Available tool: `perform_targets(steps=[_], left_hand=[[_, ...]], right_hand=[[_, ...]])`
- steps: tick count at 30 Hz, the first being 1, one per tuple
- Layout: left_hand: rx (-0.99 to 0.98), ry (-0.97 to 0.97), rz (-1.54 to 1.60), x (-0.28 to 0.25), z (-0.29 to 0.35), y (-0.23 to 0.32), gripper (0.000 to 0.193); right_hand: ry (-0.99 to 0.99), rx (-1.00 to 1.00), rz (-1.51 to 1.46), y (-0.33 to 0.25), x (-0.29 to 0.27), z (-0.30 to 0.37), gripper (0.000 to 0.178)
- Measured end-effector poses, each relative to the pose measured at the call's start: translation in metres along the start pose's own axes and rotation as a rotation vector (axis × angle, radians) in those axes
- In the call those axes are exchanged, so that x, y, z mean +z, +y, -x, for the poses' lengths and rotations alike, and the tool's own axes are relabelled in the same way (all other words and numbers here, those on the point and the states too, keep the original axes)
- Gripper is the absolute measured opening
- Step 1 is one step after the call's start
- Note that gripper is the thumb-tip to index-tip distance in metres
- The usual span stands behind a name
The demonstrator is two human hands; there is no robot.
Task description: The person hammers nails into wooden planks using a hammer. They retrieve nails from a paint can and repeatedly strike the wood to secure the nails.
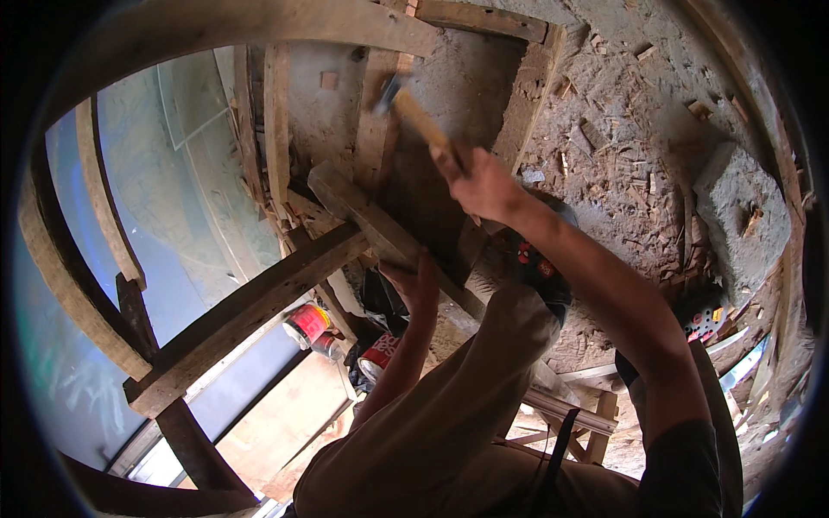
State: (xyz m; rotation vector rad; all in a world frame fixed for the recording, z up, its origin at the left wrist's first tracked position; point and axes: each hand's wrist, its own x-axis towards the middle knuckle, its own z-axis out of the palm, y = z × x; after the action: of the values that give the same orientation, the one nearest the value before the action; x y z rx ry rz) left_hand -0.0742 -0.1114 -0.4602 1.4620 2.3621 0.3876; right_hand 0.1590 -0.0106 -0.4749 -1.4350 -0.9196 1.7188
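My right hand (488,186) is wrapped round the wooden handle of a hammer (421,123), whose metal head is blurred by motion. It is raised beyond the upper end of a thick wooden plank (367,211). Around the side of that plank, my left hand (414,281) is closed, its fingers partly hidden by the wood. The plank slants from the middle of the view down toward my knee. A long wooden beam (259,302) meets it just left of my left hand and runs off to the lower left.
Curved timbers (91,285) stand at the left before a pale sheet (186,216). Red-and-white cans (307,324) sit below the beam. Wood chips cover the dirt floor (604,129), with a stone block (743,220) at far right. Upright boards (276,121) stand ahead.
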Motion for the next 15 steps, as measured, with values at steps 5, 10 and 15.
perform_targets(steps=[5, 10, 15], left_hand=[[0.268, 0.023, -0.079, -0.034, -0.003, 0.008, 0.083], [0.779, -0.073, -0.248, -0.046, -0.050, 0.071, 0.054], [0.821, -0.070, -0.609, -0.028, -0.127, 0.077, 0.053]], right_hand=[[-0.006, -0.086, 0.033, -0.001, -0.010, 0.002, 0.051], [-0.057, 0.022, -0.132, 0.017, 0.007, 0.019, 0.046], [0.055, -0.045, -0.234, 0.023, 0.031, 0.026, 0.045]])
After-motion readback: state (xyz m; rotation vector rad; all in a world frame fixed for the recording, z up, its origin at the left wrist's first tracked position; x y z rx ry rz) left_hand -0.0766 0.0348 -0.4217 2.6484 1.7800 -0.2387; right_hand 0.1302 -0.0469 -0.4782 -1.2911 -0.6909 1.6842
